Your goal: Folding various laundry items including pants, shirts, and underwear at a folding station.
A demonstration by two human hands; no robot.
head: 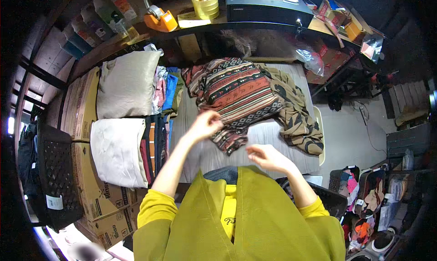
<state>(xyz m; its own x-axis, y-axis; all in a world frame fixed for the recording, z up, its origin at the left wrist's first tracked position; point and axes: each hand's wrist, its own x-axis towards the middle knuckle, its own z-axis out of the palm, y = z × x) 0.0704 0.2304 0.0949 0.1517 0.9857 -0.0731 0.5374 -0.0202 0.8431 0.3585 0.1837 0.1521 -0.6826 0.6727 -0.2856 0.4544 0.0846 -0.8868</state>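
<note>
A red, black and cream patterned shirt lies spread on the grey wood-look tabletop. At its lower left edge is my left hand, its fingers curled and slightly blurred; whether they touch the cloth I cannot tell. My right hand is over the tabletop, just right of the shirt's lower sleeve, with fingers loosely bent and nothing seen in them. A brown garment with black shapes lies crumpled along the right side, partly beside the shirt.
Stacks of folded clothes, topped by a beige cloth and a white cloth, stand left beside cardboard boxes. The shelf ahead bears an orange tape dispenser, tape rolls and a black drawer unit. Laundry baskets stand right.
</note>
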